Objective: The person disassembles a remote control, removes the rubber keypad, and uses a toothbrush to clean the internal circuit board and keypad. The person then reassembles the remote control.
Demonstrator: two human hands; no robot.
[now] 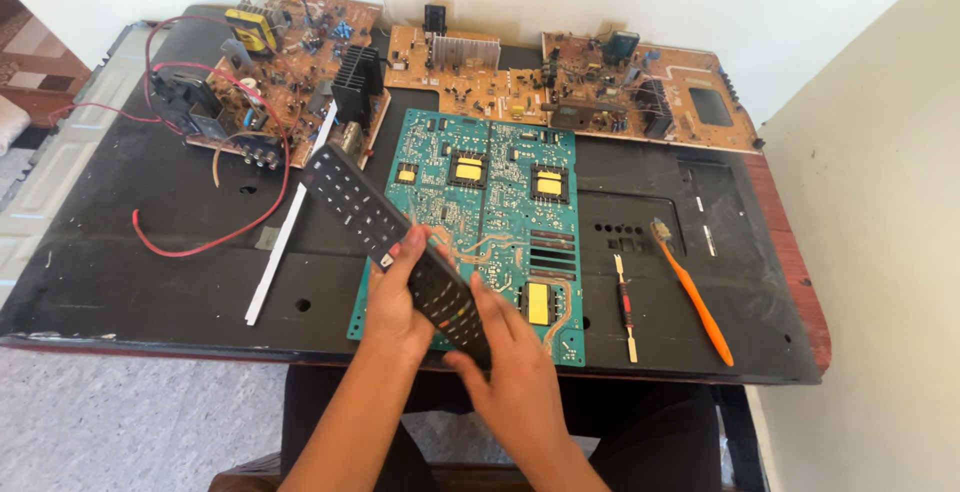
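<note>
The person is holding a long black plastic remote control in both hands above the near edge of the green rectangular circuit board, its far end pointing up and left. The left hand is cradling the body from beneath, fingers closed around its middle. The right hand is gripping the near end, fingers wrapped over the coloured buttons. To handle it well, the left hand should be supporting the weight while the right hand is working the near end, keeping the remote clear of the board's components. An orange toothbrush is lying to the right on the black worktop, with brown circuit boards at the far side.
</note>
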